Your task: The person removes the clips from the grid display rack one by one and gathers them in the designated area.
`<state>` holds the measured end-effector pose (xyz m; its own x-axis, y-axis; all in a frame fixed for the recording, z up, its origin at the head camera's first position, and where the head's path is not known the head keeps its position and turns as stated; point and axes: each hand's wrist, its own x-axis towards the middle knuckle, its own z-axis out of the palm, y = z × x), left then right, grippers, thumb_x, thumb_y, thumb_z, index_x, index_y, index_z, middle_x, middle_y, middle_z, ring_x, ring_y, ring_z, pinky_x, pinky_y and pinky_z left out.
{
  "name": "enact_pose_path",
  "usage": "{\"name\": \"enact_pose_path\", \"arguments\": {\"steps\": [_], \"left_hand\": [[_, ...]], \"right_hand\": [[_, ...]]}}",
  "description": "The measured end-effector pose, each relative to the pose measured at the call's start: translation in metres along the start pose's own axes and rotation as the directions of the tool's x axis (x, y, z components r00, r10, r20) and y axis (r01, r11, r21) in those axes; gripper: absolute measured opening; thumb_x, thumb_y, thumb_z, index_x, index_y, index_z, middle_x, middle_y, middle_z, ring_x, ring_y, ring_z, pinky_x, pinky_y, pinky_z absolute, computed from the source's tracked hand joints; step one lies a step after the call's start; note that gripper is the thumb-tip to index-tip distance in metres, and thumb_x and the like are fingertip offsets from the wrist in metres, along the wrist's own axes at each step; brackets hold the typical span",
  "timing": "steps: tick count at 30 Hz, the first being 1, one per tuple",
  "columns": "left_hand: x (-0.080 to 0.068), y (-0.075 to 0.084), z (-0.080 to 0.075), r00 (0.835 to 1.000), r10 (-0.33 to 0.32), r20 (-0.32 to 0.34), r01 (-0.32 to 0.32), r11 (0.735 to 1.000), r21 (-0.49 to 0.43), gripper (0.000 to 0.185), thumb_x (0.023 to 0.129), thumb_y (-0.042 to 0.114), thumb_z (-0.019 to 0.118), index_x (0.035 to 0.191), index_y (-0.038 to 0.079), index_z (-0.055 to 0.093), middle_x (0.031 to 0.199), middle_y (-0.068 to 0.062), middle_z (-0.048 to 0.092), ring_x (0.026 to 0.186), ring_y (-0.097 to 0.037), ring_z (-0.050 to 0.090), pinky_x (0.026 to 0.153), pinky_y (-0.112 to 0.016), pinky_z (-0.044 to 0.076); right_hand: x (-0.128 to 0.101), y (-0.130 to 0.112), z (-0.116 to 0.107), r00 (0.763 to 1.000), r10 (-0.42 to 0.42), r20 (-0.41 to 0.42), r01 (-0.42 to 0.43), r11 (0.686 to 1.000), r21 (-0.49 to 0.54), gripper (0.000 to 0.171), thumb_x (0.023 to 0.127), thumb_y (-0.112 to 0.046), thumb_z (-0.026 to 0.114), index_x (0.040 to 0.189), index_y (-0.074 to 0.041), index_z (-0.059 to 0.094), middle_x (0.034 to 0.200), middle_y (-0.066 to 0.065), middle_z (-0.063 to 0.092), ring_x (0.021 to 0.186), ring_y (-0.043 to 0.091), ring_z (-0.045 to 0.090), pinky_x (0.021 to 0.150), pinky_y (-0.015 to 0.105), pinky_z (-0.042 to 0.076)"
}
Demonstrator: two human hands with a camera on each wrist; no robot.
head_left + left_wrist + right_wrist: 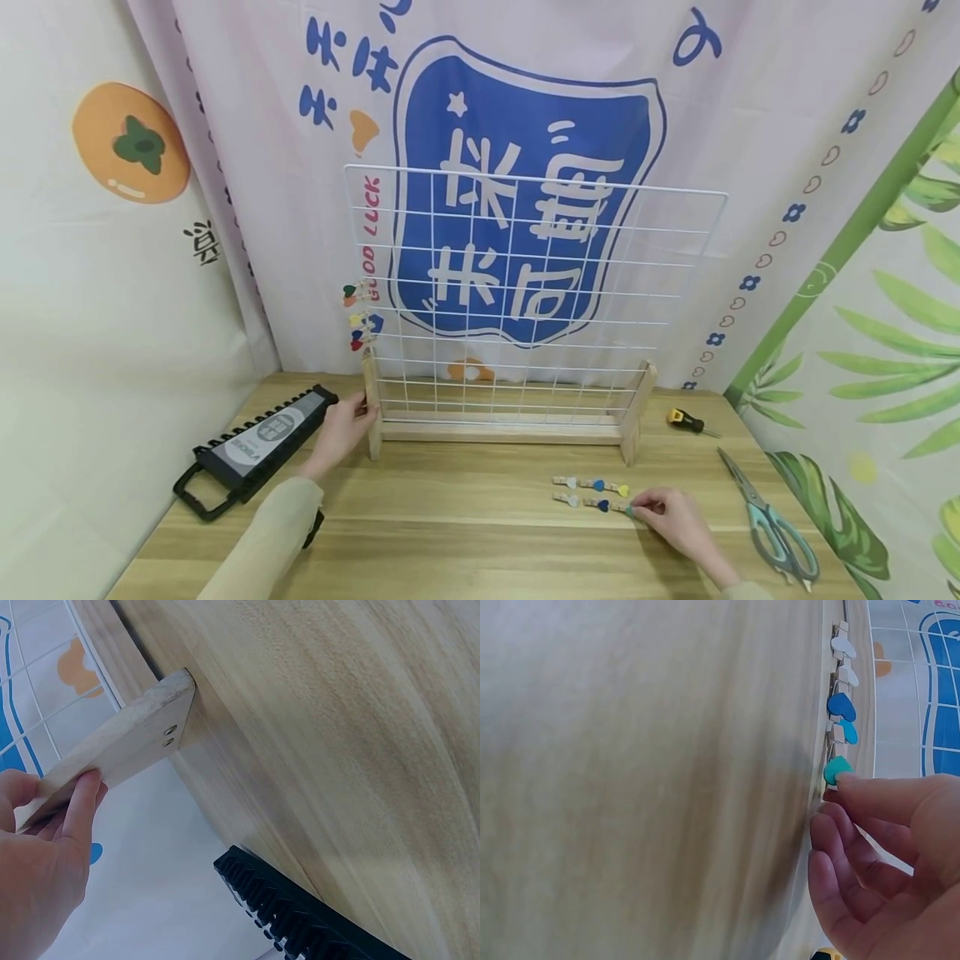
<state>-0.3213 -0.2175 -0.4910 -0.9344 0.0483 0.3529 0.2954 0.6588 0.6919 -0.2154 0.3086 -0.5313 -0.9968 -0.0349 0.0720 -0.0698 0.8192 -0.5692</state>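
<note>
My left hand (345, 429) grips the left wooden upright (372, 408) of a stand that carries a white wire grid (510, 275). In the left wrist view, thumb and fingers lie on opposite sides of that upright (127, 739), above two screws. Over on the right, my right hand (675, 521) pinches the teal heart of a small wooden clothespin (838, 770) at the table. Beside it lie several more heart clothespins in two short rows, among them a dark blue one (602, 505) and a yellow one (622, 491). More heart clothespins (358, 317) are clipped along the grid's left edge.
A black rack-like holder (277, 429) with a handle lies left of the stand. At the right are a yellow-and-black screwdriver (686, 422) and teal-handled scissors (765, 521). Printed cloth (300, 250) hangs behind the wooden table (450, 533).
</note>
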Motion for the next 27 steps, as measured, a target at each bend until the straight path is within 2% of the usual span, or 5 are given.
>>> {"name": "enact_pose_path", "arguments": {"steps": [11,17,23,27], "left_hand": [[0.001,-0.002,0.001,1.000,0.000,0.000,0.000,1.000,0.001,0.018,0.096,0.004,0.059,0.108,-0.007,0.066,0.111,-0.030,0.070,0.104,-0.042,0.070,0.083,-0.046,0.061],[0.000,-0.002,0.000,1.000,0.003,0.006,-0.003,1.000,0.001,0.018,0.096,0.006,0.059,0.107,-0.007,0.066,0.111,-0.031,0.070,0.104,-0.043,0.069,0.082,-0.047,0.061],[-0.001,-0.002,0.001,1.000,0.014,0.002,-0.014,1.000,-0.003,0.019,0.096,0.006,0.059,0.107,-0.007,0.066,0.110,-0.031,0.070,0.103,-0.044,0.069,0.081,-0.047,0.061],[0.000,-0.002,0.001,1.000,0.016,-0.002,-0.016,1.000,0.002,0.019,0.096,0.006,0.059,0.108,-0.008,0.066,0.109,-0.031,0.070,0.102,-0.044,0.070,0.080,-0.047,0.062]], "right_hand": [[0.001,0.001,-0.001,0.999,-0.044,0.027,0.043,0.999,0.003,0.005,0.084,-0.012,0.076,0.088,-0.011,0.077,0.087,0.002,0.076,0.068,-0.004,0.054,0.059,0.017,0.046],[0.002,0.000,-0.001,0.999,-0.028,0.021,0.028,0.999,0.019,0.007,0.084,-0.011,0.075,0.091,-0.009,0.076,0.086,0.001,0.076,0.067,-0.004,0.055,0.059,0.017,0.047],[0.009,-0.006,-0.008,1.000,-0.017,-0.020,0.018,0.999,0.041,0.010,0.087,-0.009,0.073,0.095,-0.004,0.075,0.085,0.003,0.075,0.068,-0.001,0.059,0.061,0.016,0.050],[0.015,-0.011,-0.017,0.995,-0.033,-0.090,0.036,0.999,0.040,0.013,0.087,-0.008,0.072,0.098,-0.001,0.074,0.087,0.007,0.075,0.069,0.002,0.062,0.063,0.015,0.052]]}}
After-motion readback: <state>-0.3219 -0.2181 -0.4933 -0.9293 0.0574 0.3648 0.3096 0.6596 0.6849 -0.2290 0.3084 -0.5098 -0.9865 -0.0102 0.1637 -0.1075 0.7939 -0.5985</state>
